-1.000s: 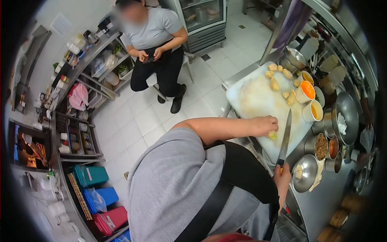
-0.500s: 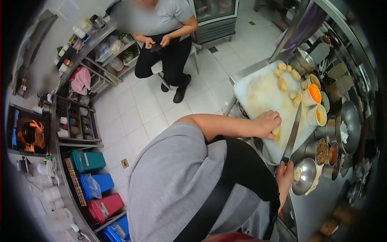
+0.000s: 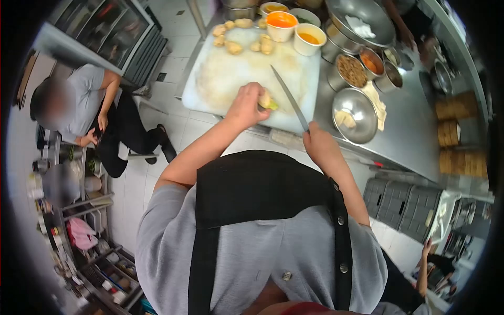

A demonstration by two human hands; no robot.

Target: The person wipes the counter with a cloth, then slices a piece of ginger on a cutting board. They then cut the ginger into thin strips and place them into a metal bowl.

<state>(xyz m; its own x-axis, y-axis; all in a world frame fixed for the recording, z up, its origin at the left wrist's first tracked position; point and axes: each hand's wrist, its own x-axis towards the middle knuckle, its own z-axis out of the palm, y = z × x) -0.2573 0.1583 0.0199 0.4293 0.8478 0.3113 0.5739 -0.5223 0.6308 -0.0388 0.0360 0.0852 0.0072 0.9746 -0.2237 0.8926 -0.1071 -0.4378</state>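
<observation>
On the white cutting board [image 3: 202,100], my left hand [image 3: 247,107] has its fingers curled round a pale yellow piece of food with a green end [image 3: 269,101]. I cannot tell what kind of food it is. My right hand [image 3: 319,142] grips a long kitchen knife [image 3: 290,98] by its handle at the board's near right edge. The blade slants up and left over the board, its tip apart from the held piece. Several yellowish lumps [image 3: 233,47] lie along the board's far side.
Tubs of orange sauce [image 3: 281,26] and yellow sauce [image 3: 308,40] stand at the board's far right corner. Right of it are a steel bowl [image 3: 355,115], a pot of brown crumbly filling [image 3: 352,71] and a large steel bowl [image 3: 386,31]. A seated person [image 3: 89,105] is at left.
My view has swung to the right, bringing the board to the upper middle. Both hands keep their hold on the piece and the knife.
</observation>
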